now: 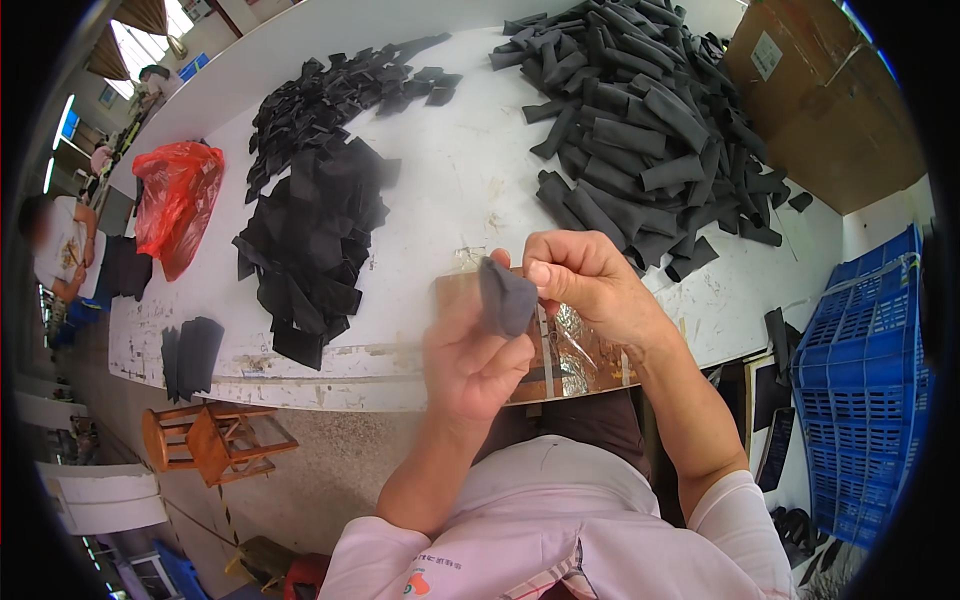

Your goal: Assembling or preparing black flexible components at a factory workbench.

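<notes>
Both hands pinch one dark fabric piece [506,296]: left hand [470,365] beneath, right hand [585,280] gripping its top edge; folding seems underway.

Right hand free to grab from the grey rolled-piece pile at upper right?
Probably not yet: the right hand is pinching the dark fabric piece together with the left hand. The pile lies unobstructed beyond it.
</notes>
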Action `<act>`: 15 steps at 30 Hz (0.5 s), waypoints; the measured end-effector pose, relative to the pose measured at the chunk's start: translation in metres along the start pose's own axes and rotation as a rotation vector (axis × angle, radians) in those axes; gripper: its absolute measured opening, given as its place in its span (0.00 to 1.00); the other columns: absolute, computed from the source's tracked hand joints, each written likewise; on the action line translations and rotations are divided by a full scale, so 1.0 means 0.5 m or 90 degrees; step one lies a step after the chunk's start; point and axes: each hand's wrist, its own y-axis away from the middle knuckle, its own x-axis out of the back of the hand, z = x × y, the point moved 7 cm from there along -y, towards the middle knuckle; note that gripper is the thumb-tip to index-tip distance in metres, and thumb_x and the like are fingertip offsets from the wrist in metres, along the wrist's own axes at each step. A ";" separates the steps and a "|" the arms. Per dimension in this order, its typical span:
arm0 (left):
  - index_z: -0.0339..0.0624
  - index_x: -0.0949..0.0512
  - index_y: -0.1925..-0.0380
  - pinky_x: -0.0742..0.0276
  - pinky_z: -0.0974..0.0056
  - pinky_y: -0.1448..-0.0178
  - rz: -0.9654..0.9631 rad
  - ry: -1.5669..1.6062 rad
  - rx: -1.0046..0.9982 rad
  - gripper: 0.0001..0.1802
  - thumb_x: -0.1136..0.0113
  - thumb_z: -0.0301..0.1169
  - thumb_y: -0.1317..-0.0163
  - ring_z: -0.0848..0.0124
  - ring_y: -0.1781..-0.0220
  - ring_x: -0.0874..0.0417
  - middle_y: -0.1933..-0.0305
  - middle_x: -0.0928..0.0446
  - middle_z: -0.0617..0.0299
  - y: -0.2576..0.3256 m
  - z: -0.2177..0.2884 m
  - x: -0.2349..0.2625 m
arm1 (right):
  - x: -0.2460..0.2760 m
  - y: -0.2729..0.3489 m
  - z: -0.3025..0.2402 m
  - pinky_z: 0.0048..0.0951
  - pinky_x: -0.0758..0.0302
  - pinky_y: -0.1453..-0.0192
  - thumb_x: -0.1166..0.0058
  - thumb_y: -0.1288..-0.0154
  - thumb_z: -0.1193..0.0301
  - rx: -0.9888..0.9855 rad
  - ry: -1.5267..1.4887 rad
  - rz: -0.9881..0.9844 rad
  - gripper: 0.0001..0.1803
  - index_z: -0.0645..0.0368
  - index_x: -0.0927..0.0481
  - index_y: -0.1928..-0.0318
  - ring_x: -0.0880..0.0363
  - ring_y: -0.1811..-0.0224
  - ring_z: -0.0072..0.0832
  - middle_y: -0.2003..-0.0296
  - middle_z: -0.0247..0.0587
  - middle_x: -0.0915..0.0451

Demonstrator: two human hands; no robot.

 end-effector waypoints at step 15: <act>0.36 0.25 0.67 0.32 0.66 0.55 0.039 -1.250 -0.384 0.07 0.45 0.22 0.48 0.63 0.61 0.26 0.66 0.24 0.57 0.013 0.031 -0.087 | 0.034 0.066 -0.018 0.26 0.33 0.74 0.48 0.43 0.61 0.178 0.307 0.247 0.16 0.63 0.27 0.70 0.31 0.79 0.23 0.83 0.36 0.32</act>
